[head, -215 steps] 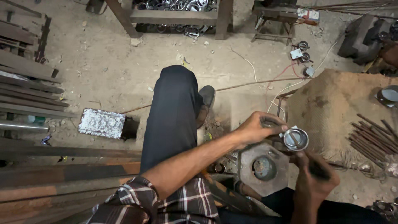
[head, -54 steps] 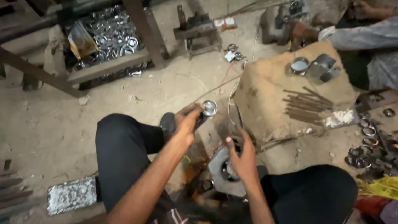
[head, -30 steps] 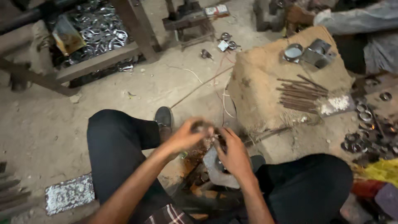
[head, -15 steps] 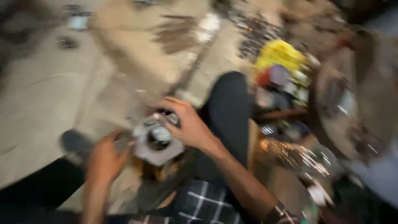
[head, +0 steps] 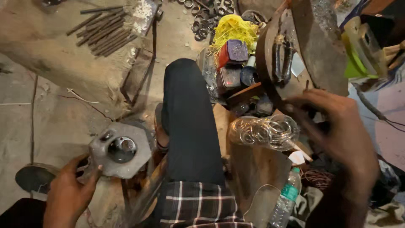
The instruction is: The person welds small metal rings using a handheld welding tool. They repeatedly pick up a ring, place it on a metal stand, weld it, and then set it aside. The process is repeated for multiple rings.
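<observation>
Part: we hold a grey cast-metal block (head: pixel 120 150), roughly hexagonal in outline, with a round central bore and a smaller boss at its upper-left corner.
Location: the block sits low and left in the head view, just left of our dark-trousered knee (head: pixel 187 122), above the dusty floor (head: pixel 50 122).
Left hand (head: pixel 69 192): fingers curl onto the block's lower-left edge, the thumb against its rim; the grip is partial, not a full wrap.
Right hand (head: pixel 337 131): blurred, fingers spread and loosely bent, reaching toward the clear plastic bag of metal rings (head: pixel 265 131); we cannot tell whether it grasps anything.
Handling: we judge the block heavy, rigid and not fragile; its dull surface should give fair friction.
Hold points: we would grip the flat outer edges, or hook a finger into the bore.
</observation>
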